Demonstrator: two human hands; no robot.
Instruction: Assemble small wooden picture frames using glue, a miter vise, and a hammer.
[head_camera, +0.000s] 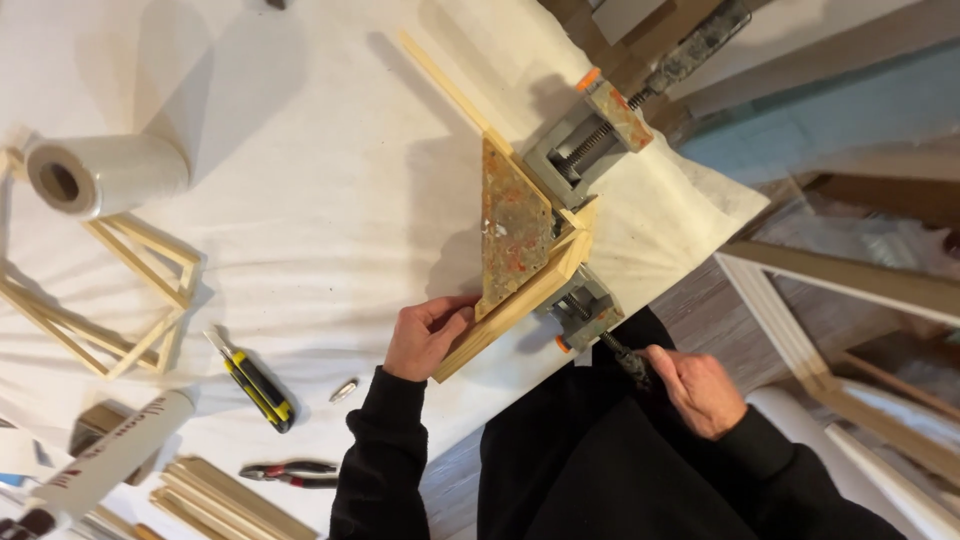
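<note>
A worn, paint-stained corner clamp (515, 225) holds two light wooden frame strips at a right angle on the white cloth. My left hand (425, 335) presses against the near wooden strip (510, 315), fingers on its inner edge. My right hand (695, 388) is closed around the dark handle of the clamp's near screw (628, 360), beside the grey jaw (585, 305). The far wooden strip (455, 95) runs away to the upper left. A second grey jaw with a threaded screw (585, 145) and an orange tip sits at the far side.
A roll of clear film (100, 175) lies at the left over open wooden frames (140, 290). A yellow-black utility knife (255, 385), pliers (290, 470), a sealant tube (115, 460) and wood strips (225, 500) lie near the front. Larger frames (840, 330) stand at right.
</note>
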